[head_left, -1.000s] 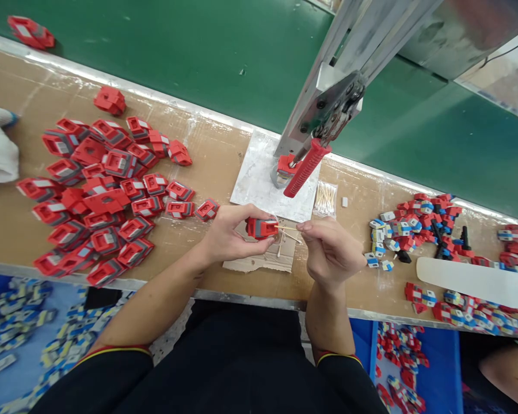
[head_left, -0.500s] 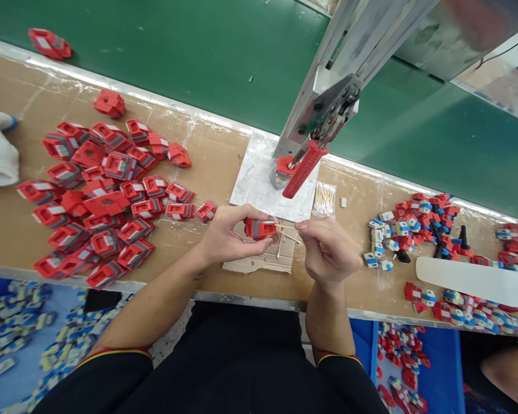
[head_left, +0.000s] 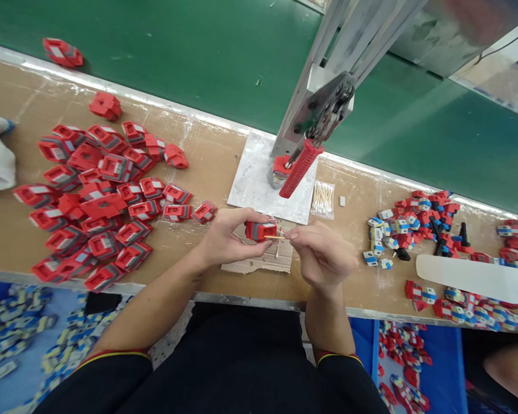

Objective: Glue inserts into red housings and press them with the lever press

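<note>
Now the left hand (head_left: pixel 224 241) pinches a red part (head_left: pixel 259 230); just right of it, the right hand (head_left: pixel 323 256) pinches a thin stick (head_left: pixel 275 237), lying level, tip touching the part

Brown cardboard-covered surface (head_left: pixel 216 155) beside a green belt.
On it: a heap of red plastic housings (head_left: pixel 99 195), a grey metal plate (head_left: pixel 259 184), a torn cardboard scrap (head_left: pixel 263 261), bagged cotton swabs (head_left: pixel 323 198), small red-blue-white parts (head_left: pixel 410 221).

I saw bare bench (head_left: pixel 216 167) open between the red parts pile (head_left: pixel 99 195) on my left and the press base plate (head_left: pixel 267 181). Press handle (head_left: pixel 300 169) hung over the plate. Mixed small parts (head_left: pixel 410 224) and a white bottle (head_left: pixel 470 276) crowded the right.
</note>
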Motion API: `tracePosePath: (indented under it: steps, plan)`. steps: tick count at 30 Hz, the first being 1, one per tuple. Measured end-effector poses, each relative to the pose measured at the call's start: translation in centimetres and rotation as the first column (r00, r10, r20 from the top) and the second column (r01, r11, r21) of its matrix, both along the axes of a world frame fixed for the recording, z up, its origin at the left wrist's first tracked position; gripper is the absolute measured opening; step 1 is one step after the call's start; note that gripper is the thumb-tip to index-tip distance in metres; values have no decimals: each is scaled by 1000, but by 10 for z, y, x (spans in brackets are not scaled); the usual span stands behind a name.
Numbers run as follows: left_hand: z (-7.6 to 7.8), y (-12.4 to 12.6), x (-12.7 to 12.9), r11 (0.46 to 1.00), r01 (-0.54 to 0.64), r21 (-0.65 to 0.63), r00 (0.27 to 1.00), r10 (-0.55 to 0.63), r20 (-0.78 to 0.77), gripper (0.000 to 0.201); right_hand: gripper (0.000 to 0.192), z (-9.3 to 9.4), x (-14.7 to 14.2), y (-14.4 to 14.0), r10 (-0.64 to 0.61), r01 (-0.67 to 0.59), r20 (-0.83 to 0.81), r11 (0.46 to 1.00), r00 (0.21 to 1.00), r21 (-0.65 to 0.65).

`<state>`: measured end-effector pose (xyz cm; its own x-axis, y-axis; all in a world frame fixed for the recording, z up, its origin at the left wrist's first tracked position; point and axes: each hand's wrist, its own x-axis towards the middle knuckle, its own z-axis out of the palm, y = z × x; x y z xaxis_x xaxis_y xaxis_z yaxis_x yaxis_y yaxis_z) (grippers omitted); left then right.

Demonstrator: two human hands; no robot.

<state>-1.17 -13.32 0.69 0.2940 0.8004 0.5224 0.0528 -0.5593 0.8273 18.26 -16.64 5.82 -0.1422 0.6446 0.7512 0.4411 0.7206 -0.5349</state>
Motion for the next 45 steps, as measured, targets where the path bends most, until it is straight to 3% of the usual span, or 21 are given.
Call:
tracePosePath:
  steps: [9,14,18,22,26,29,33,35,36,38,40,42,43,45]
  plan:
    - [-2,-3,5,999,36,-19,998,-35,55,25,28,-2,-7,-1,-68,69,-13,994,998,90]
    - [-2,-2,4,1000,26,-4,997,-26,66,26,23,0,-4,-2,54,-53,-9,997,999,47]
    - [-2,-2,4,998,50,-33,996,-47,70,25,25,-1,-6,-2,3,-2,-2,998,1000,64]
    - [-4,-2,3,994,66,-88,995,-59,78,27,26,-2,3,-3,55,-54,-20,997,998,50]
    - [-4,-2,-2,979,117,-167,984,-92,152,28,29,-4,28,-5,-91,95,-119,995,989,22]
    - [-1,0,-6,956,174,-236,965,-118,233,31,23,-11,36,-6,5,14,124,989,992,-145]
    - [5,3,-10,934,150,-324,954,-51,297,36,17,-25,36,-9,203,-82,421,954,884,-289]
    - [7,5,-11,921,116,-372,951,5,310,37,27,-29,55,-14,191,-33,436,938,879,-344]
    - [9,6,-11,916,102,-389,949,28,315,38,34,-30,73,-17,110,54,431,934,896,-352]
    - [11,8,-11,915,79,-395,943,61,328,37,40,-27,118,-24,-207,364,436,877,876,-315]
    - [13,8,-10,917,65,-392,940,75,332,37,37,-23,165,-26,-507,685,506,679,697,-263]
    - [16,7,-8,917,62,-393,942,76,326,37,33,-22,201,-19,-506,800,648,522,569,-294]
    - [17,7,-7,916,70,-395,944,67,322,37,32,-23,214,-13,-456,811,698,486,552,-324]
    - [18,7,-6,918,103,-382,942,33,333,39,26,-28,226,2,-387,793,720,475,577,-380]
